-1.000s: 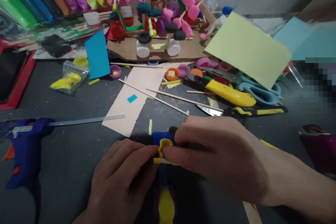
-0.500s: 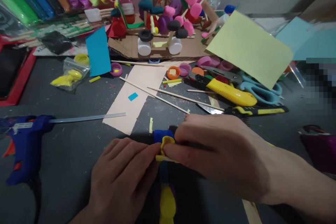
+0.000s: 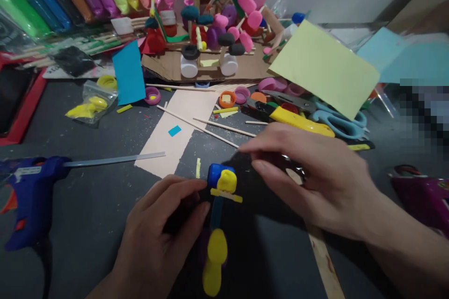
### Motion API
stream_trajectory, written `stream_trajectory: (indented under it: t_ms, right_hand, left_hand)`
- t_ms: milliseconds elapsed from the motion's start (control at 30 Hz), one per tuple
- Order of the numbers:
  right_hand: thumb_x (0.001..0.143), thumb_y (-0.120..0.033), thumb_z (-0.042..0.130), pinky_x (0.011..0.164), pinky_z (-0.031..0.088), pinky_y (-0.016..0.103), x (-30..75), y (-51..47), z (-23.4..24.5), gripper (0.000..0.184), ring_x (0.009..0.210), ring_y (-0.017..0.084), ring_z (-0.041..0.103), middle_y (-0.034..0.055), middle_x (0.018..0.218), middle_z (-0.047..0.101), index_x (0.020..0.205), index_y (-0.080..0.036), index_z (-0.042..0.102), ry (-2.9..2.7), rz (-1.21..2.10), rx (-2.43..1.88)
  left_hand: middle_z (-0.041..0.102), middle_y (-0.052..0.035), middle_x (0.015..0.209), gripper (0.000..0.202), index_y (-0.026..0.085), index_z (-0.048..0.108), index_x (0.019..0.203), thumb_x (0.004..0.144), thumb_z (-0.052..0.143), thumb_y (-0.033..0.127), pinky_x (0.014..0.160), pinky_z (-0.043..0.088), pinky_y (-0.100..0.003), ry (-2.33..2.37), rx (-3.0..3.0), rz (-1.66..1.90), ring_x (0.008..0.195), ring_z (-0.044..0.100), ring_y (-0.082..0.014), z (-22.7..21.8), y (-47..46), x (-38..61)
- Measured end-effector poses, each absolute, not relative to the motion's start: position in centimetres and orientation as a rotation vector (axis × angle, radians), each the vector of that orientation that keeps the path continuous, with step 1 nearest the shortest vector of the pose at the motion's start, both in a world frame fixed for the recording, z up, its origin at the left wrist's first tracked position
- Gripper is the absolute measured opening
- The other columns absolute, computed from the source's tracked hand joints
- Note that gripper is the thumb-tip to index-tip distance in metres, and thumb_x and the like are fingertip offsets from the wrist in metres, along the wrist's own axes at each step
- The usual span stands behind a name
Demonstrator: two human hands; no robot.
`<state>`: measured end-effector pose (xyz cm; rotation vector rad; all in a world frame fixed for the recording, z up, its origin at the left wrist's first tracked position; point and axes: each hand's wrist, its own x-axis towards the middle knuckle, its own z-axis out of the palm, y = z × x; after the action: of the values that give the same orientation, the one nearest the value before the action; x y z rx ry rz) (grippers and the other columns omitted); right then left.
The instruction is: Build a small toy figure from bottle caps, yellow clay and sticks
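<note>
The left hand is bare, with slim, tapering fingers and a narrow thumb beside them. Just behind it, a short stretch of bare left forearm shows. The right hand is bare as well, its back broad and smooth. The right thumb is rounded at the tip. Behind that hand, a longer length of bare right forearm shows beyond the wrist. Fingernail details are too dim to tell.

blue glue gun, yellow cutter, pale-yellow sheet
</note>
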<state>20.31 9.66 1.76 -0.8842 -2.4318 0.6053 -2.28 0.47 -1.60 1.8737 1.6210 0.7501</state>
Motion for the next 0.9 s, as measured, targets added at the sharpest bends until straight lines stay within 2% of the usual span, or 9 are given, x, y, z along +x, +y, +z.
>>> stream_trajectory:
  t_ms: [67, 167, 300, 467, 633, 800, 900]
  right_hand:
    - [0.093, -0.019, 0.058, 0.085, 0.051, 0.037, 20.4, 10.0, 1.1, 0.024, 0.101, 0.024, 0.061, 0.0128, 0.111, 0.067, 0.115, -0.014, 0.064, -2.568, 0.636, -0.864]
    - [0.087, -0.016, 0.063, 0.094, 0.048, 0.044, 20.2, 10.2, 0.0, 0.037, 0.112, 0.028, 0.054, 0.0151, 0.124, 0.061, 0.124, -0.015, 0.064, -2.699, 0.672, -0.773]
    - [0.090, -0.018, 0.061, 0.101, 0.044, 0.049, 19.5, 10.1, -1.0, 0.031, 0.121, 0.031, 0.048, 0.0154, 0.128, 0.059, 0.120, -0.017, 0.066, -2.721, 0.626, -0.736]
    - [0.089, -0.024, 0.067, 0.099, 0.043, 0.054, 19.1, 9.8, -0.8, 0.045, 0.125, 0.035, 0.044, 0.0152, 0.134, 0.056, 0.133, -0.023, 0.060, -2.792, 0.589, -0.769]
    - [0.092, -0.033, 0.065, 0.101, 0.040, 0.056, 19.0, 9.8, -0.3, 0.028, 0.125, 0.035, 0.045, 0.0141, 0.130, 0.058, 0.117, -0.021, 0.067, -2.798, 0.582, -0.762]
    - [0.086, -0.037, 0.071, 0.101, 0.039, 0.052, 19.3, 9.2, -0.5, 0.029, 0.122, 0.035, 0.047, 0.0147, 0.124, 0.061, 0.105, -0.015, 0.065, -2.756, 0.485, -0.825]
    - [0.084, -0.044, 0.073, 0.098, 0.040, 0.049, 19.1, 8.3, -0.4, 0.036, 0.117, 0.035, 0.049, 0.0148, 0.116, 0.063, 0.100, -0.013, 0.064, -2.741, 0.388, -0.980]
  left_hand:
    - [0.069, 0.0063, 0.096, 0.020, 0.032, 0.062, 0.108, 0.091, 0.063, 0.021, 0.069, 0.054, -0.014, 1.587, 1.886, 0.750, 0.081, 0.069, -0.0081, -1.5, 0.5, -2.3]
    - [0.068, 0.0063, 0.098, 0.021, 0.032, 0.061, 0.107, 0.090, 0.064, 0.020, 0.073, 0.053, -0.013, 1.550, 1.916, 0.757, 0.083, 0.068, -0.0074, -1.6, 0.5, -2.3]
    - [0.068, 0.0063, 0.098, 0.025, 0.032, 0.061, 0.109, 0.089, 0.066, 0.018, 0.074, 0.051, -0.014, 1.548, 1.916, 0.774, 0.085, 0.067, -0.0075, -1.7, 0.5, -2.2]
    - [0.068, 0.0054, 0.098, 0.027, 0.031, 0.061, 0.110, 0.088, 0.068, 0.017, 0.078, 0.049, -0.018, 1.511, 1.877, 0.789, 0.089, 0.065, -0.0096, -2.1, 0.5, -2.1]
    - [0.070, 0.0045, 0.099, 0.024, 0.030, 0.065, 0.105, 0.085, 0.072, 0.019, 0.082, 0.049, -0.021, 1.444, 1.863, 0.817, 0.092, 0.064, -0.0115, -2.2, 1.1, -2.4]
    - [0.074, 0.0044, 0.101, 0.022, 0.034, 0.073, 0.108, 0.087, 0.071, 0.028, 0.081, 0.053, -0.020, 1.527, 1.596, 0.756, 0.091, 0.069, -0.0127, -1.0, 2.3, -4.2]
    - [0.076, 0.0027, 0.104, 0.022, 0.032, 0.074, 0.109, 0.088, 0.069, 0.036, 0.082, 0.055, -0.023, 1.713, 1.437, 0.903, 0.094, 0.071, -0.0156, 0.5, 2.7, -5.0]
